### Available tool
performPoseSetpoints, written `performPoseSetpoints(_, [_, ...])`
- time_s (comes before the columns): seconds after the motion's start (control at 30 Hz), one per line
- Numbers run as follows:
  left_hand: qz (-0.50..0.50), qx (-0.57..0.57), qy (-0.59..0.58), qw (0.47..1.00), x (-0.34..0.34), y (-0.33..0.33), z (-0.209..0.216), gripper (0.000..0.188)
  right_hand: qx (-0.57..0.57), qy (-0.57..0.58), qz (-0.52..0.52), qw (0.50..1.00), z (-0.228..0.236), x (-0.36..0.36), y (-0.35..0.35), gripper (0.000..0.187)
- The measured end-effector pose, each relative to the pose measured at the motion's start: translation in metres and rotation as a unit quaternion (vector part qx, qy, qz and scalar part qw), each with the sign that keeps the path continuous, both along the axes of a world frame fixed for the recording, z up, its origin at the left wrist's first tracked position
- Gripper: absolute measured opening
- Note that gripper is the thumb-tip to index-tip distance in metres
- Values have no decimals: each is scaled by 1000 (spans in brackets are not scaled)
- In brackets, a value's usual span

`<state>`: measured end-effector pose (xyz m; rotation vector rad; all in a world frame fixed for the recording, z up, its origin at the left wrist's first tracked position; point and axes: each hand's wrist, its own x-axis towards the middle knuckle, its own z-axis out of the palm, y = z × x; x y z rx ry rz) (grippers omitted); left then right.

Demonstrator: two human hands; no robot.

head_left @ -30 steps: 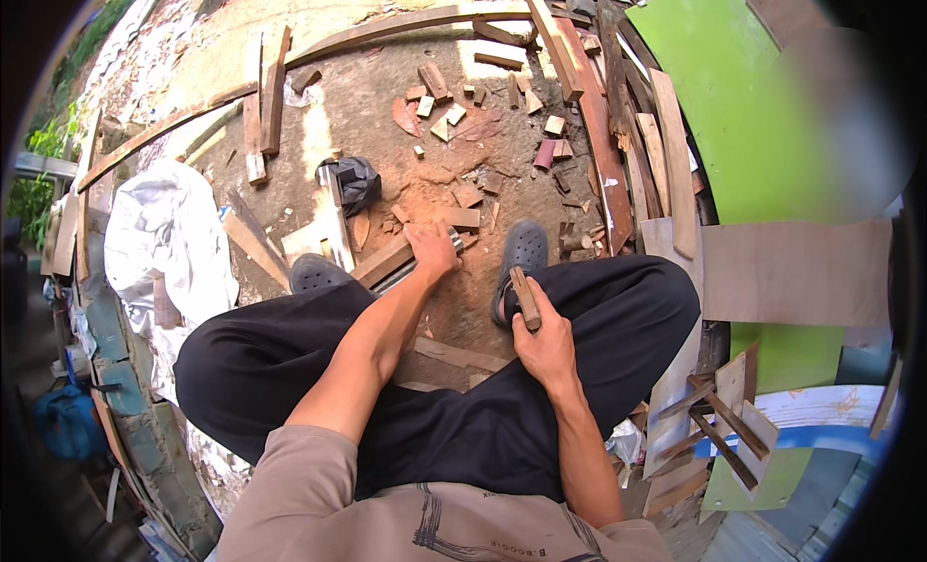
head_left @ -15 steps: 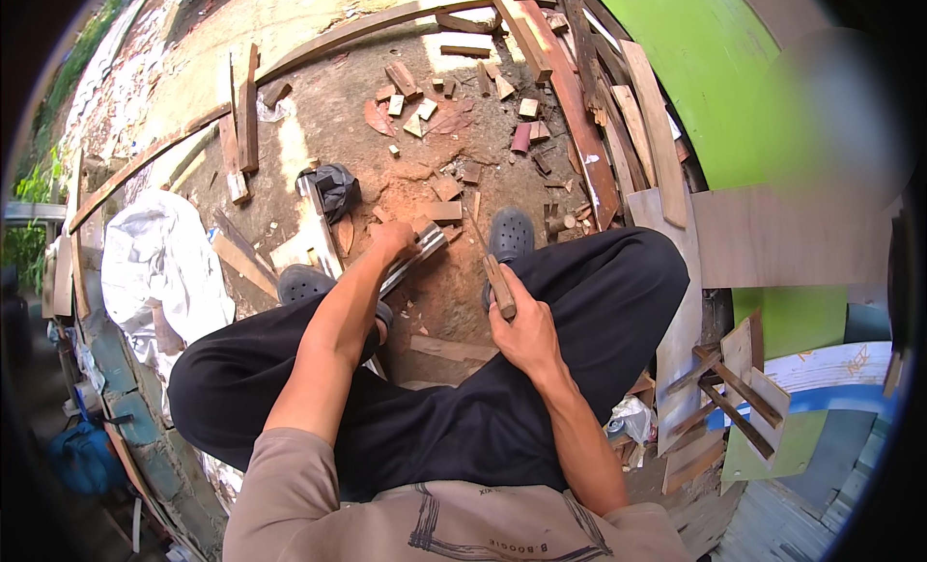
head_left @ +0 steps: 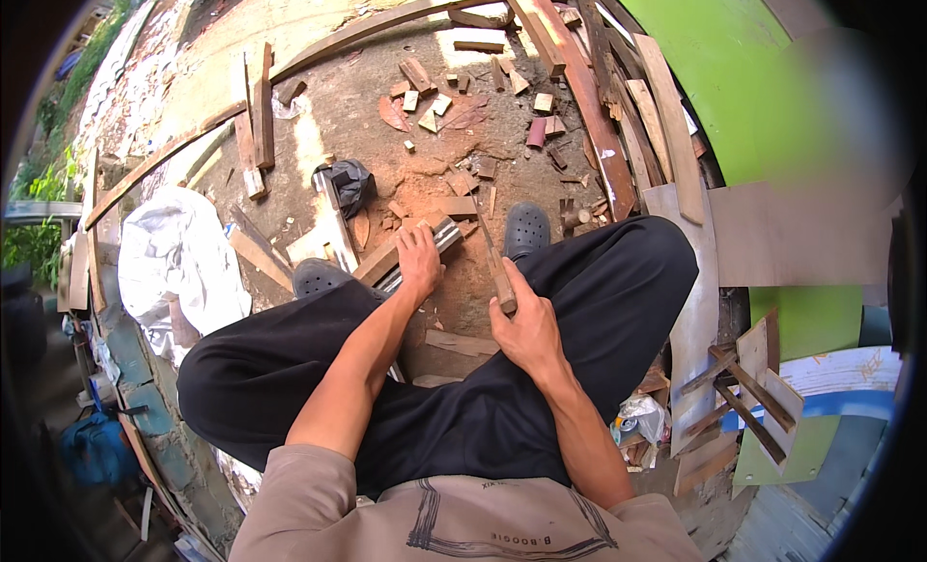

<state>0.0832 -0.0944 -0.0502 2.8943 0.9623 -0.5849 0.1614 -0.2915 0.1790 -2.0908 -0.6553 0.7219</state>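
Note:
Between my knees, my left hand (head_left: pixel 420 261) lies over a wooden piece (head_left: pixel 379 264), fingers curled across its top. Along this wood runs a bar with black and white stripes (head_left: pixel 447 236); whether the two are joined I cannot tell. My right hand (head_left: pixel 526 319) is closed round the wooden handle (head_left: pixel 504 288) of a thin-bladed tool. Its narrow blade (head_left: pixel 488 232) points away from me, seen nearly edge-on, so its exact kind is unclear. The blade stands apart from the left hand, just right of the striped bar. A small wood block (head_left: pixel 455 206) lies beyond them.
Several wood offcuts (head_left: pixel 428 121) lie scattered ahead. Long planks (head_left: pixel 606 142) line the right side, by a green panel (head_left: pixel 710 89). A black plastic bag (head_left: pixel 350 183) and a white sack (head_left: pixel 174 263) are on the left. My grey clogs (head_left: pixel 527 229) rest on the ground.
My left hand has shifted right and nearer to me, and its fingers now lie over the wooden piece, which shows more fully. The right hand keeps its hold on the tool.

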Motion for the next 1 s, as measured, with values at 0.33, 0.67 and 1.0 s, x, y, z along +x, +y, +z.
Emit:
performPoseSetpoints(0.33, [-36,-81,-157,984,-60,-10,54,58,103,65,77,990,22,-20,27,62])
performPoseSetpoints(0.67, [210,-112,-73,968,-131,-11,31,86,110,58,101,987,24,-30,41,59])
performPoseSetpoints(1.0, [396,-114,-168,896,-181,39,-1,80,31,61,113,991,24,-33,55,56])
